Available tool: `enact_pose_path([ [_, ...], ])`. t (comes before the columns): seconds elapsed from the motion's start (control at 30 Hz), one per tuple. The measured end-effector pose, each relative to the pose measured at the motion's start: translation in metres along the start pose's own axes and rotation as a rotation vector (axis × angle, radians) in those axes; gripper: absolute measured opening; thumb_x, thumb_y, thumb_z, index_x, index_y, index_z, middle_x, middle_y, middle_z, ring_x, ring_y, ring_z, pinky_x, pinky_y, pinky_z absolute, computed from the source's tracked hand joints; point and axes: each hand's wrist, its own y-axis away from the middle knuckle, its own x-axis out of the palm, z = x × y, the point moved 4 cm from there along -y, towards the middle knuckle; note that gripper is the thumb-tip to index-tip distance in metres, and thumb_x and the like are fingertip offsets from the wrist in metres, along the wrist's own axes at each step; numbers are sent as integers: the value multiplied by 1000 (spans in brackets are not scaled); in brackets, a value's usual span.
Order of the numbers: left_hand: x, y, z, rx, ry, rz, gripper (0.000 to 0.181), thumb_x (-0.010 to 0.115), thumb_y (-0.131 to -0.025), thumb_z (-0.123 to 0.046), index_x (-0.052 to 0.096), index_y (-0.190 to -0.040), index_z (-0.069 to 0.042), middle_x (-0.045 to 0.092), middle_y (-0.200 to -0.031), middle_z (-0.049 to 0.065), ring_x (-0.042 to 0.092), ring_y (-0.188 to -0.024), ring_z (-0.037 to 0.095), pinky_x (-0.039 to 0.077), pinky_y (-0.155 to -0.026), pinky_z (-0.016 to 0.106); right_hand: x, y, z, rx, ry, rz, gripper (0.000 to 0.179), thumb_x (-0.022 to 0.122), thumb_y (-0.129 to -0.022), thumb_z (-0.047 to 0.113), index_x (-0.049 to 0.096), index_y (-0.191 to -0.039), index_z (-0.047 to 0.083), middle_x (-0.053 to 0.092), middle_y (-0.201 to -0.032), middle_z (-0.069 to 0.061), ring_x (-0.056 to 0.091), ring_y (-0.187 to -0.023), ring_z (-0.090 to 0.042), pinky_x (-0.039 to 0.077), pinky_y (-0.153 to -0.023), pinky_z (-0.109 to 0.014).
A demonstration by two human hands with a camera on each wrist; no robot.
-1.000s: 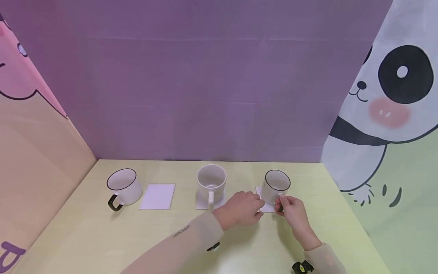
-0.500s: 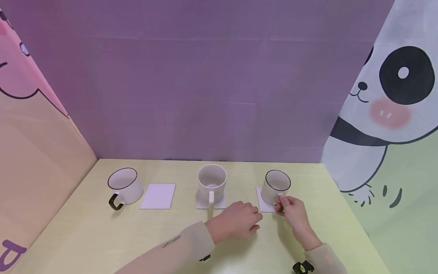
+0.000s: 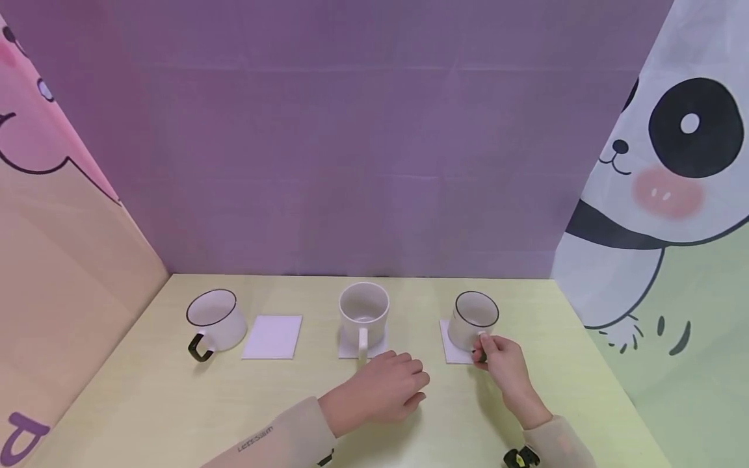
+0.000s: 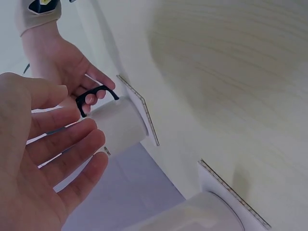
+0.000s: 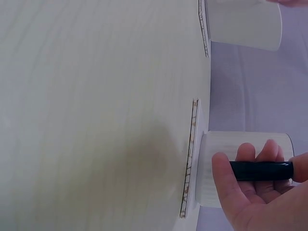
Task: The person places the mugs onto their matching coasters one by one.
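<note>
At the right, a white mug [image 3: 469, 328] with a dark rim stands upright on a white square coaster [image 3: 454, 356]. My right hand [image 3: 508, 369] grips its black handle [image 5: 262, 171] with fingers and thumb. My left hand [image 3: 383, 389] is over the table in front of the middle white mug [image 3: 358, 328], holding nothing, its fingers loosely bent and spread apart in the left wrist view. That middle mug stands on its own coaster [image 3: 348, 350], its white handle pointing toward me.
On the left stands a wider white mug [image 3: 225, 328] with a dark rim and black handle, directly on the table [image 3: 146, 403]. Beside it lies a bare white coaster [image 3: 272, 338]. A purple backdrop [image 3: 351, 143] rises behind the table, with printed panels at both sides.
My left hand has drawn away from the right mug's coaster, moving left and toward me. The right hand keeps its grip on the handle, and the mugs stay in place.
</note>
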Motion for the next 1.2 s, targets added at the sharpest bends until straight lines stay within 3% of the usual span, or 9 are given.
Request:
enact_pose_path([
  [0.37, -4, 29, 12, -72, 99, -84, 13, 70, -95, -30, 66, -90, -19, 61, -86, -9, 54, -75, 10, 40, -64, 20, 1, 1, -3, -2, -22, -1, 32, 46, -108, 11, 61, -103, -16, 63, -80, -8, 60, -77, -15, 58, -75, -30],
  [0.57, -3, 38, 18, -112, 169, -115, 11, 69, -95, -28, 68, -94, -17, 63, -92, -9, 59, -83, 11, 46, -73, 23, 1, 2, -4, -7, -13, -9, 32, 45, -108, 12, 61, -101, -15, 62, -80, -7, 60, -76, -15, 58, -74, -29],
  [0.87, -10, 52, 30, -147, 276, -262, 11, 74, -92, -21, 69, -97, -14, 64, -94, -6, 61, -84, 12, 52, -78, 27, 1, -1, -4, -25, -15, -12, 32, 45, -108, 11, 62, -98, -15, 62, -78, -7, 60, -74, -14, 59, -73, -30],
  [1.2, -15, 65, 49, -265, 353, -359, 15, 78, -88, -17, 69, -100, -13, 66, -98, -5, 62, -86, 13, 53, -72, 30, 0, 0, -2, -21, -2, -6, 32, 46, -108, 11, 62, -99, -15, 63, -78, -7, 61, -76, -16, 59, -74, -31],
])
